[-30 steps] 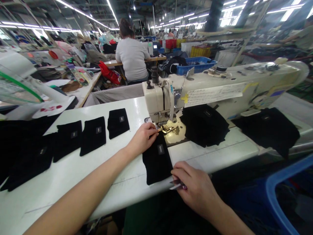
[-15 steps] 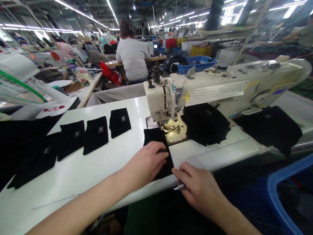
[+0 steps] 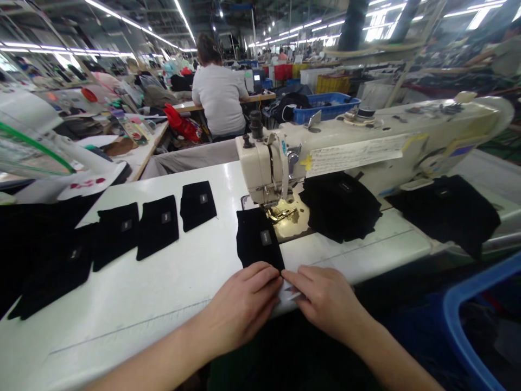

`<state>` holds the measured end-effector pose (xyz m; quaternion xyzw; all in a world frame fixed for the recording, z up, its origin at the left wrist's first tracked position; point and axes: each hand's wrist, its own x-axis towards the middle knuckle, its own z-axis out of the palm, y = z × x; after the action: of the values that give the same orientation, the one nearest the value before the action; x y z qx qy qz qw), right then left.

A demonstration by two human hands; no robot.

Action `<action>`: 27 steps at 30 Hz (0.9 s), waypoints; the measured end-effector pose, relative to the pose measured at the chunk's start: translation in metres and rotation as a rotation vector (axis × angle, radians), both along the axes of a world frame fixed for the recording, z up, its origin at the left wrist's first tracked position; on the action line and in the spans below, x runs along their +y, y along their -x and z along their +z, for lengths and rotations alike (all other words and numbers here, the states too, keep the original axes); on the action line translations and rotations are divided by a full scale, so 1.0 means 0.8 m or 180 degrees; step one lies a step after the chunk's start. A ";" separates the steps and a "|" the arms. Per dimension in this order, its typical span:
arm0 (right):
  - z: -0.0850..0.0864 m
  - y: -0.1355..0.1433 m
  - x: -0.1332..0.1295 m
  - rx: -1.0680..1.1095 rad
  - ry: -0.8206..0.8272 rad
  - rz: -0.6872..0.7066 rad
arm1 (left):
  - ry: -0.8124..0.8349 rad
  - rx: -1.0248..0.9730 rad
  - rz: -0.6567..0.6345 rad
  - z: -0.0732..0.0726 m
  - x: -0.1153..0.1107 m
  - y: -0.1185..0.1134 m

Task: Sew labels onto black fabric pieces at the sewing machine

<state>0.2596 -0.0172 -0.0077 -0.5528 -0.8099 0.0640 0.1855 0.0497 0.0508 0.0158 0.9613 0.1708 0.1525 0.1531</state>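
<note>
At the lower centre of the frame, I see the left hand [image 3: 249, 304] pinching the near edge of the black panel [image 3: 251, 240], the right hand [image 3: 328, 297] touching alongside, grip indeterminable; apparently edge alignment, next requiring even tension.

Long strip lights [image 3: 122, 17] ran beneath a dark ceiling [image 3: 140, 9], from the left toward the far end. Bright windows [image 3: 377, 33] showed at far right. A wood-edged table [image 3: 140, 157] stood at left, another worktable [image 3: 260, 98] farther off near the centre. To its right sat a blue basket [image 3: 311, 114], with red bins [image 3: 283, 71] and a yellow crate [image 3: 332, 84] beyond.
</note>
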 end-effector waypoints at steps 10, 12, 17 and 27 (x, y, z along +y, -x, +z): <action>0.014 0.002 0.053 -0.0245 0.0423 -0.0159 | 0.0021 -0.0054 -0.0022 0.000 0.049 -0.006; 0.015 0.003 0.061 -0.0244 0.0416 -0.0201 | 0.0033 -0.0063 -0.0015 0.000 0.057 -0.007; 0.016 0.003 0.076 -0.0261 0.0359 -0.0307 | -0.0042 -0.0081 -0.0008 -0.001 0.079 -0.009; 0.016 -0.007 0.066 -0.0289 0.0277 -0.0376 | -0.0284 -0.0177 0.0065 -0.004 0.125 -0.012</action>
<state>0.2651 0.0355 0.0050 -0.6095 -0.7798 0.0630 0.1278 0.0593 0.1511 0.0123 0.9608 0.1693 0.1883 0.1132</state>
